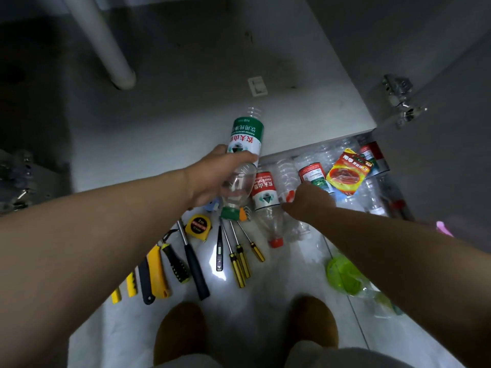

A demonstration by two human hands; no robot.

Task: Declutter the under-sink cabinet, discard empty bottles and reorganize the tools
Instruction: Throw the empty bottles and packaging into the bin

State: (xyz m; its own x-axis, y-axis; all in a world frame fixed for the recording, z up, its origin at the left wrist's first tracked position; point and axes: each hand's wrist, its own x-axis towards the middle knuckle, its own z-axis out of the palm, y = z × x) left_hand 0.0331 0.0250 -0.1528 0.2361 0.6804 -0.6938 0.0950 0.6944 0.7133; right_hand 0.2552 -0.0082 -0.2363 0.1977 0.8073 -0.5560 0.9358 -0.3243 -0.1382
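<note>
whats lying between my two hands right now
Head view: a red-labelled bottle lies on the floor between the left hand, gripping the green-labelled bottle, and the right hand.

My left hand (212, 179) holds a bottle (245, 144) cap-down over the front edge of the cabinet floor (186, 102); the pipe (106, 43) stands behind, at the back left. On the floor tiles (292, 274) before that edge the tools lie in a row — knife (156, 272) at the left, then the hammer (192, 261) with the tape measure (198, 225) beside its head, then the screwdrivers (240, 258). To their right lies a second bottle (265, 195), cap toward me. My right hand (310, 200) is just beside it, down in the pile of bottles (287, 171) — a packet (345, 172) lies on that pile.
</note>
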